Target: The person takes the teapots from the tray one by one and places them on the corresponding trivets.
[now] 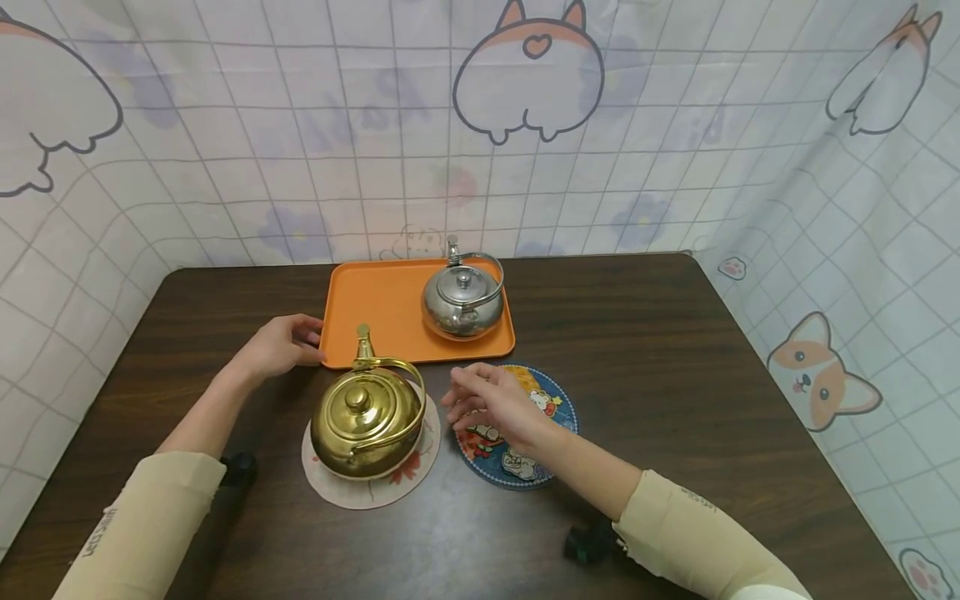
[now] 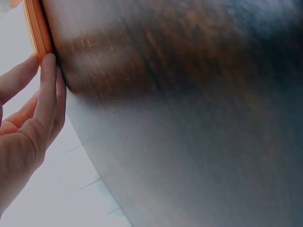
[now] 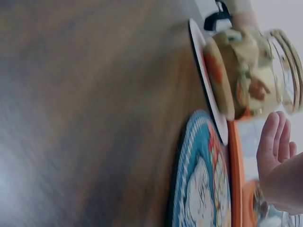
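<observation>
At the left edge of the orange tray [image 1: 367,300], the fingertips of my left hand [image 1: 276,344] touch the rim near its front corner. The left wrist view shows the thumb and fingertips against the tray edge [image 2: 38,28]. A gold teapot [image 1: 367,421] stands on a pale round mat [image 1: 330,492] with red flowers. Between that teapot and a blue round cartoon mat [image 1: 517,471], my right hand [image 1: 498,404] hovers with relaxed fingers and holds nothing. The right wrist view has it apart from the gold teapot [image 3: 251,71]. A silver teapot [image 1: 461,304] sits on the tray's right half.
A dark wooden table [image 1: 637,375] carries everything. Behind it and at the sides hangs a white gridded curtain [image 1: 390,150] with corgi prints. The tray lies close to the table's back edge. The two mats lie side by side in front of it.
</observation>
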Demonstrator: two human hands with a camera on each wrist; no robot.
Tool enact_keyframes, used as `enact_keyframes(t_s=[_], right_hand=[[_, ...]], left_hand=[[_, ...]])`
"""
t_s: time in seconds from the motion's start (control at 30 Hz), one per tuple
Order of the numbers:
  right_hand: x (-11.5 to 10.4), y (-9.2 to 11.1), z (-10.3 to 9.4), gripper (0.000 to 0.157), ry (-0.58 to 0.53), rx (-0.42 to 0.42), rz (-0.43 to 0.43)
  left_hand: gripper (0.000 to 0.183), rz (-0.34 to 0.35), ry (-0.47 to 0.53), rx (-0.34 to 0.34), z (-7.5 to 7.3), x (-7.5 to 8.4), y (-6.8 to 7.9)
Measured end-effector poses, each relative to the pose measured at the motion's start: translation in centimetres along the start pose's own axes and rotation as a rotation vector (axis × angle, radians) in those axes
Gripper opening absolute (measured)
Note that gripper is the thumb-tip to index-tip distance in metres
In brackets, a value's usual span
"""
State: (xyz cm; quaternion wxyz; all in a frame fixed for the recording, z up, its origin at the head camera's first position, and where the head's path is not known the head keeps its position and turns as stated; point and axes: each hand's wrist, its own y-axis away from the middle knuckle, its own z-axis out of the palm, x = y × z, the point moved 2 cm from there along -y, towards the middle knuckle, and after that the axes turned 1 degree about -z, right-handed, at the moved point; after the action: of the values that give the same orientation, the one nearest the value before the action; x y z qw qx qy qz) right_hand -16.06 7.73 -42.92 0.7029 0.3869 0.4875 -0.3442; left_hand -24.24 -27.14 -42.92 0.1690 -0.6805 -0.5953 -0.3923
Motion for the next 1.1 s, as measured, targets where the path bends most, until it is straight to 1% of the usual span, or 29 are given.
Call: enact_keyframes(t_s=[0.13,0.27,0.37,0.53,0.73,0.8,0.97,1.1], right_hand=[[-0.4,-0.7,-1.5,0.040,0.016,0.064,-0.022],[-1.1,-1.2,-2.6,0.040,0.020,0.133,-0.033],[-1.6,-1.8,-3.3,0.039,0.022,0.168,-0.047],[-2.1,-2.9,-4.2,0.033,0.028,0.190,-0.087],[-2.9,-3.7,-4.8,0.041,0.006,0.185,-0.133],[-3.1,-3.9,-5.0,0.040,-0.008,0.186,-0.142],[-3.3,-4.6,-5.2,0.034,-0.052,0.212,-0.141],[-3.3,-5.2,-5.3,0.035,-0.097,0.246,-0.121]], left_hand=[[0.058,0.000,-0.003,-0.001,0.1,0.1,-0.1],[0.059,0.000,0.000,-0.004,0.0,0.0,-0.1],[0.059,-0.001,0.002,-0.004,0.0,0.0,-0.1],[0.058,-0.004,-0.003,-0.003,0.0,0.0,-0.1],[0.057,-0.004,-0.006,0.004,-0.1,0.1,0.0],[0.057,-0.003,-0.008,0.006,-0.1,0.0,0.0],[0.057,0.002,-0.008,0.005,-0.1,-0.1,-0.2],[0.058,-0.001,-0.009,0.004,0.0,-0.1,-0.2]])
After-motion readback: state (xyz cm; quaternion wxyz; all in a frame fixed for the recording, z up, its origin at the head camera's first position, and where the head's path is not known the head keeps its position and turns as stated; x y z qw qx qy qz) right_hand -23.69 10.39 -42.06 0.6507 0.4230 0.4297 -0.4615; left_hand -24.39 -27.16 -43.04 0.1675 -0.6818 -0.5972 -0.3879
